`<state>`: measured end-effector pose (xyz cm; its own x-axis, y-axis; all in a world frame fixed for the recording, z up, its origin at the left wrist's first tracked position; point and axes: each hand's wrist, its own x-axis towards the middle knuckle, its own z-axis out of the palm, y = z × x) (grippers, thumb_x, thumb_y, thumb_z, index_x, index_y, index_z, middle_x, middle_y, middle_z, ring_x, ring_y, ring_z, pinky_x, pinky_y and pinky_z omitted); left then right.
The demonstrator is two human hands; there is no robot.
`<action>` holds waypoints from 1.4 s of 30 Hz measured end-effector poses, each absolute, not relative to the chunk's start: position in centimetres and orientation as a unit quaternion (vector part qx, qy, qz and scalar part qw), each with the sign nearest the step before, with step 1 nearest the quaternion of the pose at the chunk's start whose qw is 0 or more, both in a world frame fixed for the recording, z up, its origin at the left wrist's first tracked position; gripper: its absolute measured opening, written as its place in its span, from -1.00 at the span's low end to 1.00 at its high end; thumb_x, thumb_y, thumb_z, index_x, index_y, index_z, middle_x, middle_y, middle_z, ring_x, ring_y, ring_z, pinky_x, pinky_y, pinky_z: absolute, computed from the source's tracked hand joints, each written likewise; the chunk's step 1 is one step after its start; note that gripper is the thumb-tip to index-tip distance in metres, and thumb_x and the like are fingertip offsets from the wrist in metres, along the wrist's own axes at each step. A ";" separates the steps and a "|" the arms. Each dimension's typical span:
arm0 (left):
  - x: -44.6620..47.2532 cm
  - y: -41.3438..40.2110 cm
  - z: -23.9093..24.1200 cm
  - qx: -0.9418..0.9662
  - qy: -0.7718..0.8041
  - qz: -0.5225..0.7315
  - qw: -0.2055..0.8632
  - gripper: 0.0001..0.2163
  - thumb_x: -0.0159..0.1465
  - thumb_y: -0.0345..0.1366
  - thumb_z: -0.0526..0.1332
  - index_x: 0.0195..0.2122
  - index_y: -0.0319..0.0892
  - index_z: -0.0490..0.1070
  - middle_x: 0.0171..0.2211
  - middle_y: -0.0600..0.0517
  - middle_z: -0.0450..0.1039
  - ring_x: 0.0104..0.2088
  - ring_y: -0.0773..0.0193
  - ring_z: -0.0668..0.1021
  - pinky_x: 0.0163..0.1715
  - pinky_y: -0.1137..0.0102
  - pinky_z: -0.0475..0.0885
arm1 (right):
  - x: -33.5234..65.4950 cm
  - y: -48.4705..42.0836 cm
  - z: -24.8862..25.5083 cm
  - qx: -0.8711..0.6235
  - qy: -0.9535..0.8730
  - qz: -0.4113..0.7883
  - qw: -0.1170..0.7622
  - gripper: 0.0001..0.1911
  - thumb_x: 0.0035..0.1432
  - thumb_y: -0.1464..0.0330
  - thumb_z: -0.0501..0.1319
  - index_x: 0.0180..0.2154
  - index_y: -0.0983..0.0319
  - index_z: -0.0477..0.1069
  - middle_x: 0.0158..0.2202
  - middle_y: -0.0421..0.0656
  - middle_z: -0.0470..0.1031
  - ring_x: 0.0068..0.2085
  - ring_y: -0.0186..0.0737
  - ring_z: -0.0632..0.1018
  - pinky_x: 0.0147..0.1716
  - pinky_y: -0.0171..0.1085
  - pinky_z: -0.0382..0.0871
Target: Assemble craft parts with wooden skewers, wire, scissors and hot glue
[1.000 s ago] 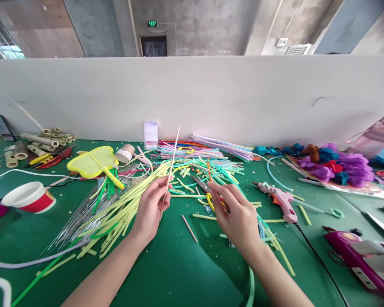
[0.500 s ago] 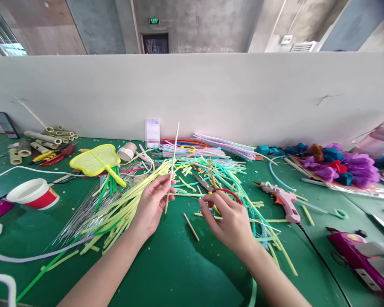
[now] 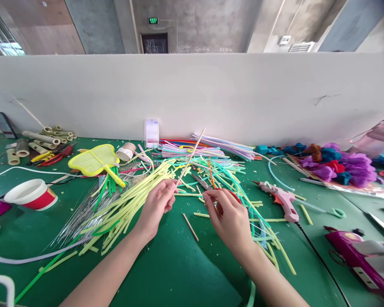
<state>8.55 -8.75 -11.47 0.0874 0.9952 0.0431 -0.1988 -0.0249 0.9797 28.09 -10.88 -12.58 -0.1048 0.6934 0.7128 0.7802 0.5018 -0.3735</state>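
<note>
Head cam: L hand [image 3: 158, 207] pinches thin stick [image 3: 192, 158] nr its lower end, stick tilted up in front of pastel stems [image 3: 224, 146]; R hand [image 3: 228, 217] fingertips curled close, can't tell if gripping. Stick's prob. v. light, stiff, not slippery, snappable; best held thumb + index, low or mid-length.

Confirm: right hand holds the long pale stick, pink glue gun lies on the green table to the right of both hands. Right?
Wrong hand. The head view shows the left hand holding the long pale stick. The rest stands: pink glue gun on the green table, to the right of both hands.
</note>
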 end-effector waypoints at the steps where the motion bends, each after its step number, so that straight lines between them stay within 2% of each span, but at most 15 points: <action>1: 8.6 -8.8 -11.6 0.491 0.421 0.528 0.551 -0.74 0.35 -0.06 0.22 -0.11 -0.12 0.48 -0.34 0.09 0.30 -0.52 0.48 0.25 -0.58 0.54 0.09 | 28.1 -10.9 -12.5 -0.499 -0.738 -0.048 0.452 -0.91 0.36 0.37 0.18 -0.23 0.22 0.43 -0.32 -0.17 0.56 -0.49 -0.37 0.49 -0.47 -0.35 0.28; 6: 8.5 -8.9 -12.1 0.534 0.430 0.514 0.515 -0.75 0.38 -0.05 0.17 -0.05 -0.06 0.43 -0.40 0.13 0.24 -0.54 0.45 0.23 -0.59 0.51 0.09 | 28.1 -11.1 -12.4 -0.489 -0.750 -0.041 0.444 -0.91 0.35 0.39 0.16 -0.27 0.22 0.40 -0.34 -0.20 0.54 -0.54 -0.40 0.43 -0.48 -0.36 0.25; 11: 8.6 -9.0 -12.0 0.545 0.404 0.523 0.516 -0.83 0.37 -0.14 0.19 -0.14 -0.11 0.41 -0.25 0.07 0.39 -0.46 0.44 0.38 -0.46 0.49 0.28 | 28.0 -11.1 -12.5 -0.490 -0.757 -0.037 0.431 -0.90 0.35 0.39 0.16 -0.27 0.22 0.40 -0.34 -0.21 0.53 -0.56 -0.42 0.39 -0.49 -0.36 0.24; 16: 8.7 -9.0 -11.7 0.527 0.417 0.537 0.510 -0.80 0.36 -0.14 0.21 -0.12 -0.13 0.44 -0.28 0.06 0.40 -0.51 0.46 0.32 -0.53 0.51 0.21 | 28.0 -11.1 -12.4 -0.484 -0.765 -0.030 0.423 -0.90 0.35 0.39 0.15 -0.27 0.22 0.40 -0.37 -0.22 0.51 -0.58 -0.43 0.38 -0.51 -0.36 0.23; 20: 8.6 -9.0 -11.5 0.514 0.420 0.561 0.494 -0.77 0.35 -0.08 0.22 -0.26 -0.16 0.45 -0.33 0.07 0.40 -0.55 0.48 0.31 -0.58 0.51 0.15 | 27.9 -11.1 -12.5 -0.471 -0.778 -0.013 0.415 -0.91 0.35 0.39 0.15 -0.25 0.22 0.41 -0.37 -0.23 0.51 -0.57 -0.44 0.39 -0.53 -0.37 0.22; 24: 8.6 -8.9 -11.5 0.472 0.413 0.575 0.525 -0.76 0.31 -0.08 0.27 -0.32 -0.16 0.44 -0.34 0.07 0.41 -0.54 0.48 0.32 -0.59 0.53 0.15 | 27.8 -11.2 -12.5 -0.459 -0.789 -0.003 0.410 -0.90 0.35 0.40 0.14 -0.25 0.22 0.40 -0.36 -0.22 0.50 -0.57 -0.43 0.39 -0.52 -0.36 0.22; 28: 8.6 -8.7 -11.5 0.460 0.397 0.583 0.539 -0.76 0.30 -0.08 0.28 -0.31 -0.18 0.49 -0.33 0.03 0.42 -0.52 0.46 0.33 -0.58 0.52 0.18 | 27.8 -11.2 -12.5 -0.455 -0.791 0.003 0.410 -0.90 0.35 0.40 0.14 -0.26 0.21 0.40 -0.36 -0.21 0.51 -0.56 -0.43 0.40 -0.51 -0.37 0.22; 34: 8.7 -8.9 -11.4 0.479 0.389 0.579 0.533 -0.78 0.34 -0.14 0.25 -0.18 -0.19 0.54 -0.32 0.01 0.43 -0.48 0.44 0.36 -0.53 0.51 0.24 | 27.8 -11.2 -12.7 -0.472 -0.774 -0.003 0.421 -0.91 0.35 0.40 0.15 -0.24 0.22 0.41 -0.39 -0.23 0.50 -0.55 -0.42 0.42 -0.49 -0.37 0.24; 42: 8.8 -8.8 -11.3 0.450 0.388 0.589 0.548 -0.79 0.29 -0.16 0.31 -0.25 -0.22 0.55 -0.38 0.03 0.45 -0.49 0.46 0.37 -0.53 0.54 0.23 | 27.7 -11.2 -12.7 -0.470 -0.780 0.006 0.413 -0.88 0.35 0.38 0.14 -0.25 0.22 0.42 -0.37 -0.21 0.51 -0.57 -0.43 0.39 -0.51 -0.36 0.24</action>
<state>8.77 -8.81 -11.32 0.0060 0.9945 0.1044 -0.2960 -0.0980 0.9501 27.70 -11.19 -12.70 -0.2175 0.7379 0.6389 0.7284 0.5584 -0.3970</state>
